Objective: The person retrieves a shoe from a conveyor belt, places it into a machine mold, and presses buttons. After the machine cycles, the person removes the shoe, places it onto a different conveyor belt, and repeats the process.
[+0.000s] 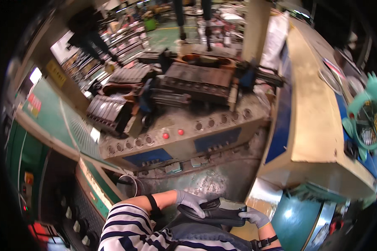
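Note:
Close to my body at the lower middle, I hold a black shoe (pixel 220 217) between both hands, with a pale grey area showing on its upper side. My left hand (pixel 191 201), in a light grey glove, grips one end with the fingers over the top. At the opposite end my right hand (pixel 255 216), gloved alike, has its fingers closed round the edge. Dark cloth (pixel 197 231) lies across my front just below the shoe and hides part of its underside.
Ahead stands a machine with a beige panel (pixel 182 142), red buttons (pixel 166 136) and dark clamp blocks (pixel 197 79) on top. A beige cabinet (pixel 310 125) rises at the right, with a green toy-shaped fan (pixel 366 117) on it. More dark shoes (pixel 81 219) sit on a rack at lower left.

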